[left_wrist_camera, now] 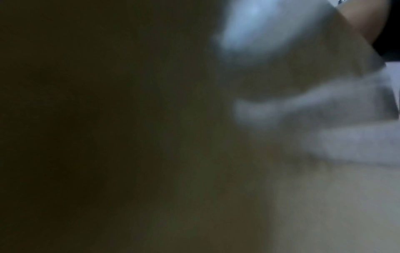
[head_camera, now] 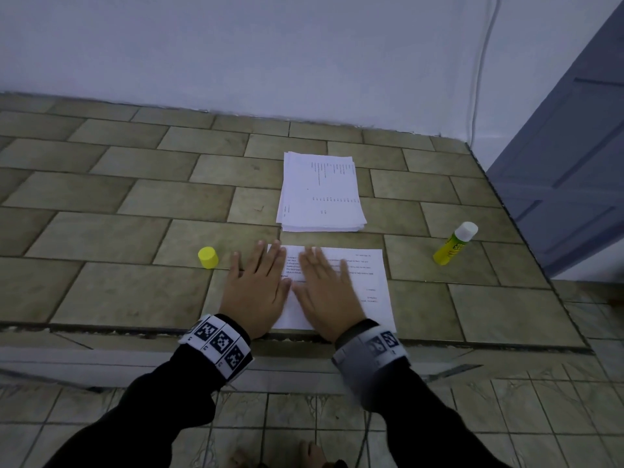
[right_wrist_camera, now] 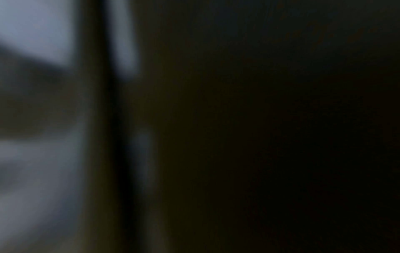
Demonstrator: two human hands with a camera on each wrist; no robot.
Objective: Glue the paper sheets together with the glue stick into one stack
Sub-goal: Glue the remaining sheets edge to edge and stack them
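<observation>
A printed paper sheet (head_camera: 371,285) lies flat near the front edge of a tiled ledge. My left hand (head_camera: 258,285) presses flat on the sheet's left edge, fingers straight, partly on the tile. My right hand (head_camera: 324,288) lies flat on the sheet beside it, fingers straight and slightly blurred. Beyond the sheet sits a stack of printed papers (head_camera: 319,192). An uncapped yellow glue stick (head_camera: 454,244) with its white end showing lies on the tile to the right. Its yellow cap (head_camera: 207,257) stands left of my left hand. Both wrist views are dark and blurred.
The tiled ledge (head_camera: 135,197) meets a white wall (head_camera: 270,45) at the back and drops to a lower tiled floor (head_camera: 304,417) at the front. A blue-grey door (head_camera: 574,163) stands at the right, with a thin cable (head_camera: 479,79) running down the wall.
</observation>
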